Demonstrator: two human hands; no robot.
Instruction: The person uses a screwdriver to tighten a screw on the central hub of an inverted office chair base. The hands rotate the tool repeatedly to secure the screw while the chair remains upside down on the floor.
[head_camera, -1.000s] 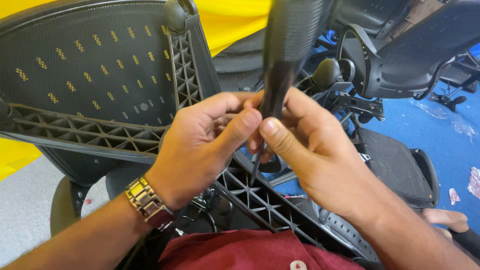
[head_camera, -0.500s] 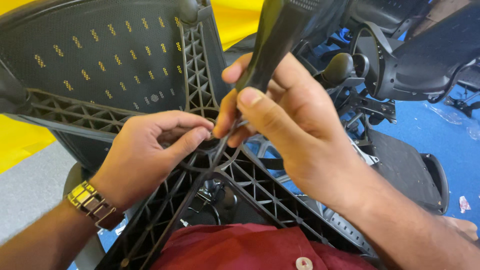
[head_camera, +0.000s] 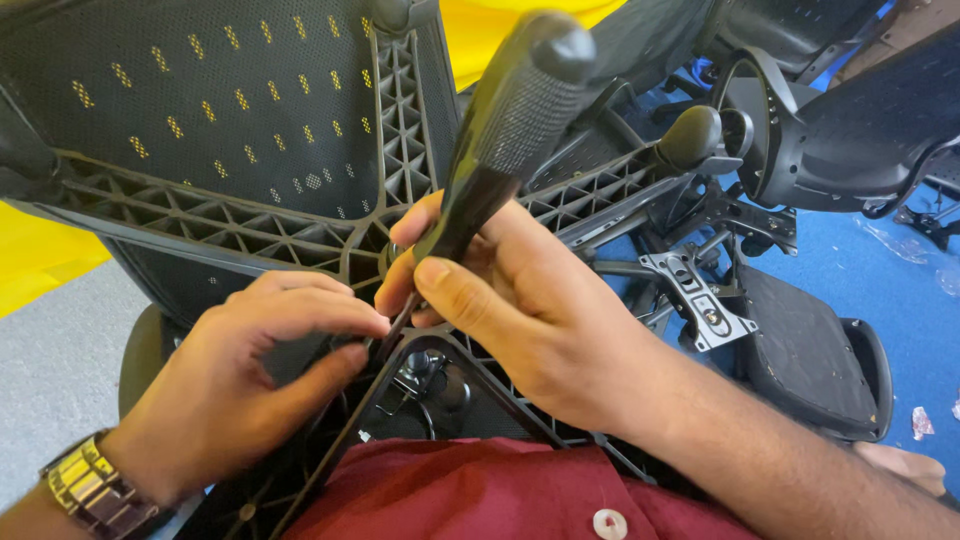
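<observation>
Now: right hand (head_camera: 520, 310) grips black screwdriver (head_camera: 500, 150); left hand (head_camera: 240, 380) pinches its tip at chair frame (head_camera: 250, 235).

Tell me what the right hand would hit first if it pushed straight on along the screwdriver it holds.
Probably the black ribbed chair frame, where the right hand aims the screwdriver tip beside the left hand fingers; depth is unclear.
</observation>
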